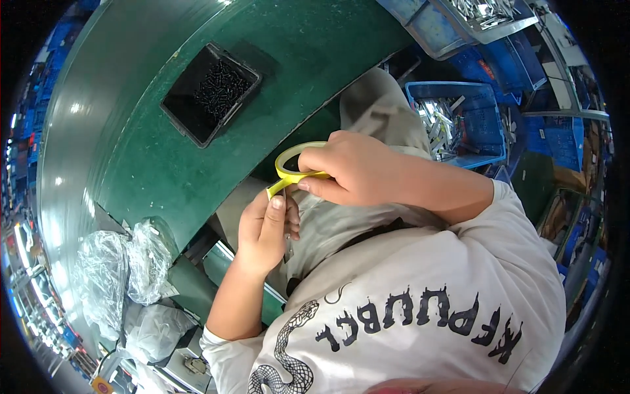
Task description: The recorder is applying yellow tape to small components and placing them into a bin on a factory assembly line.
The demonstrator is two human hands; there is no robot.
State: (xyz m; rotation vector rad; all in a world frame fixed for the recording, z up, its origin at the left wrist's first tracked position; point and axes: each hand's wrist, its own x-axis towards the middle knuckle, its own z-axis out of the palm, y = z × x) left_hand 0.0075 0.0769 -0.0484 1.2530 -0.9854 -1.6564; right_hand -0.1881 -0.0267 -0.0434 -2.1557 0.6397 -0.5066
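Note:
A roll of yellow tape (287, 175) is gripped in my right hand (351, 167), with its thumb below and its curled fingers through and around the ring. From the roll a short yellow strip (276, 188) runs down to my left hand (264, 226). That hand pinches the strip's end between thumb and fingers; a small dark edge shows at the tip, too small to name. Both hands are close together above my lap, just off the edge of the green table (197, 177).
A black bin (190, 125) of small dark parts stands on the table. Clear plastic bags (108, 276) lie at lower left. To the right, a blue crate (489, 131) holds metal pieces, and a grey bin (502, 31) of shiny parts sits above it.

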